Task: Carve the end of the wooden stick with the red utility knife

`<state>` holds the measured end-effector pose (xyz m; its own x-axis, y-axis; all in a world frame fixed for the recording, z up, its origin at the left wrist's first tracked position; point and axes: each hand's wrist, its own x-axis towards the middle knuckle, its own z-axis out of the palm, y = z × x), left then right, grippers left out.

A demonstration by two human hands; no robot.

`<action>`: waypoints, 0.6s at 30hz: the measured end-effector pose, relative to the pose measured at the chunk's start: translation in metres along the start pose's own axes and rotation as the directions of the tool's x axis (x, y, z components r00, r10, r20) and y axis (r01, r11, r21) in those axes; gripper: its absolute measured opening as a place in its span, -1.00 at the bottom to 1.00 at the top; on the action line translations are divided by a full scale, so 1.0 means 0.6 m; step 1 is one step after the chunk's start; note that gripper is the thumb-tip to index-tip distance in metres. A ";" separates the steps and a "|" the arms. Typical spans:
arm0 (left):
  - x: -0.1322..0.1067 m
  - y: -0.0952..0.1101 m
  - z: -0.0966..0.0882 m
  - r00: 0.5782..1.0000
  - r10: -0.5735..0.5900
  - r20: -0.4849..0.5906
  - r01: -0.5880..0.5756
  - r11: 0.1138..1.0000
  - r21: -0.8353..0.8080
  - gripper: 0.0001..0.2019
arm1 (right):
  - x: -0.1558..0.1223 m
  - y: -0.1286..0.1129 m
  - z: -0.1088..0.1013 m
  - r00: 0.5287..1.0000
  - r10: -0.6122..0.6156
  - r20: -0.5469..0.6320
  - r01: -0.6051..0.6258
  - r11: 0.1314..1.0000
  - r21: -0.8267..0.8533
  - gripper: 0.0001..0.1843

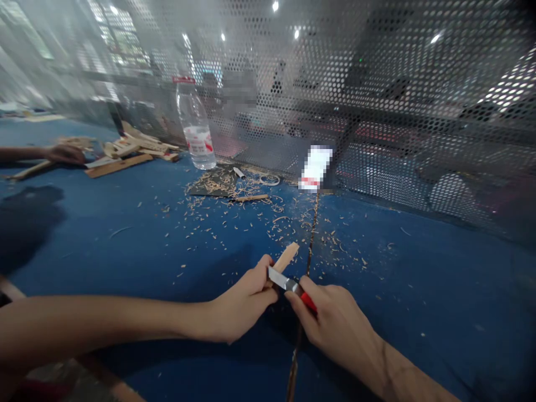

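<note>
Left hand (240,301) closed firmly around a thin wooden strip (286,257), upper end free above the fingers. Right hand (337,319) clenched on a red-handled craft knife (309,302), bare blade just at the strip's lower part, very near the left fingers. Possible cut there, if blade slipping off the wood. Farther out, on a blue work surface (419,279), scattered wood shavings (218,206).

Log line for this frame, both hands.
left hand: grips pale wooden strip | right hand: grips red-handled steel-bladed knife, blade at strip | around: blue tabletop, pale wood shavings
</note>
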<state>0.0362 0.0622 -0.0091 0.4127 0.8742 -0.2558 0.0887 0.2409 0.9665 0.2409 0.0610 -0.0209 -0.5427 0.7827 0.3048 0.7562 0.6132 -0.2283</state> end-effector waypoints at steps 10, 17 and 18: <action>0.002 0.001 0.000 0.998 0.008 -0.069 -0.001 0.994 0.107 -0.77 | 0.006 0.025 0.003 0.997 0.051 0.066 -0.036 0.978 -0.205 -0.55; -0.011 -0.020 0.001 0.998 -0.025 -0.056 0.035 0.982 0.184 -0.78 | 0.005 0.126 -0.015 0.953 0.282 -0.108 -0.299 0.929 -0.219 -0.52; -0.012 -0.023 0.001 0.998 -0.020 -0.058 0.030 0.983 0.182 -0.78 | 0.005 0.133 -0.018 0.949 0.290 -0.122 -0.309 0.930 -0.196 -0.52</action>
<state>0.0326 0.0525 -0.0205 0.3571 0.8924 -0.2759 0.2646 0.1866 0.9461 0.3034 0.1108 -0.0284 -0.2512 0.9077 0.3362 0.9433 0.3074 -0.1252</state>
